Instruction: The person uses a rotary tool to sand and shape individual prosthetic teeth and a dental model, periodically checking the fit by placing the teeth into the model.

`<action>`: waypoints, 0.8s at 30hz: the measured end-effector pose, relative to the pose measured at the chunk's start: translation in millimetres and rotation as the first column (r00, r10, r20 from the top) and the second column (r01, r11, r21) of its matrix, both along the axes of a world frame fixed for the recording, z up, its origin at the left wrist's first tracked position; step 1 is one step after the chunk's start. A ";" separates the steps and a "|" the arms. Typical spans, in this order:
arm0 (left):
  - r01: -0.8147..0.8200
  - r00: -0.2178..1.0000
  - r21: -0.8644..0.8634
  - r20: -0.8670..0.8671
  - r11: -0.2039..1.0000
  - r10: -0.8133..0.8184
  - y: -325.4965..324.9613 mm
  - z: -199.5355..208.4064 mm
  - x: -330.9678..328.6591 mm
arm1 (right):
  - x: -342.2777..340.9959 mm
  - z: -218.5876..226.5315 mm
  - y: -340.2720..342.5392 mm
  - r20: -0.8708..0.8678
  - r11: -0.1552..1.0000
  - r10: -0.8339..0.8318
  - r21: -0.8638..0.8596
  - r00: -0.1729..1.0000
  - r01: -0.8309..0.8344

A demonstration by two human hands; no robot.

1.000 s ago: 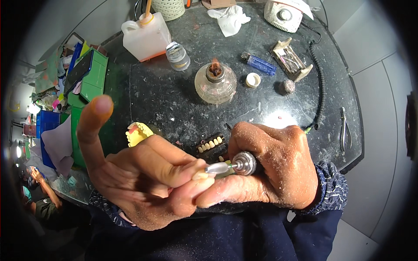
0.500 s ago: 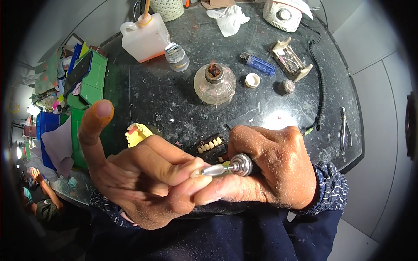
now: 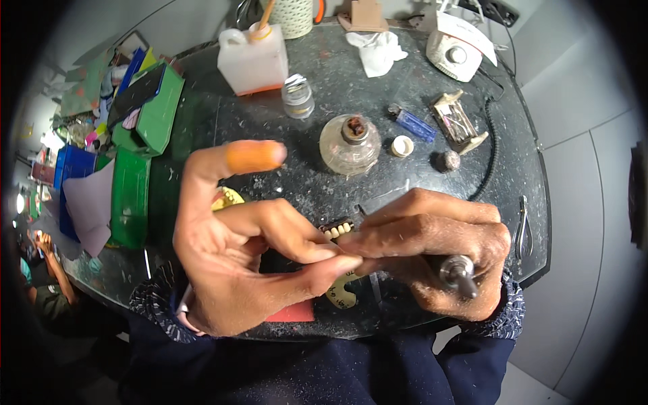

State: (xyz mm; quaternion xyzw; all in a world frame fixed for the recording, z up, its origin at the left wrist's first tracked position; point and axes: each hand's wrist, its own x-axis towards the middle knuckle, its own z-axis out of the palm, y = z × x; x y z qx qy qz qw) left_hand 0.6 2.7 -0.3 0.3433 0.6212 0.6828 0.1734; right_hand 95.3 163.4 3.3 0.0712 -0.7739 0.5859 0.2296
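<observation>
My left hand (image 3: 223, 270) pinches thumb and forefinger together; whatever is between them is too small and hidden to name. One finger with an orange-stained tip stands raised and bent. Against that pinch press the thumb and forefinger of my right hand (image 3: 432, 233), which is dusted with pale powder. Tucked in its curled fingers is a rotary handpiece (image 3: 459, 273), bur end away from the left hand. Just beyond the fingertips lies a strip of artificial teeth (image 3: 339, 230). A yellow dental cast (image 3: 228, 198) shows partly behind the left hand; a curved yellow piece (image 3: 341, 294) lies below the fingertips.
A glass spirit burner (image 3: 347, 152) stands beyond the hands, near a blue lighter (image 3: 413, 125), a small white cup (image 3: 401, 146) and an articulator-like frame (image 3: 459, 121). Pliers (image 3: 522, 229) lie at right. Green bins (image 3: 129, 196) stand left, a plastic jug (image 3: 252, 64) behind.
The handpiece has swung away from the left fingertips into the right palm. My right thumb and forefinger now meet the left pinch. The view has shifted, uncovering the curved yellow piece and a red sheet.
</observation>
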 end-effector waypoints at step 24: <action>-0.036 0.999 -0.600 -0.006 0.799 0.041 -91.7 -74.5 -75.0 | 1.5 -3.1 -8.7 0.380 0.979 0.010 0.185 0.925 -0.086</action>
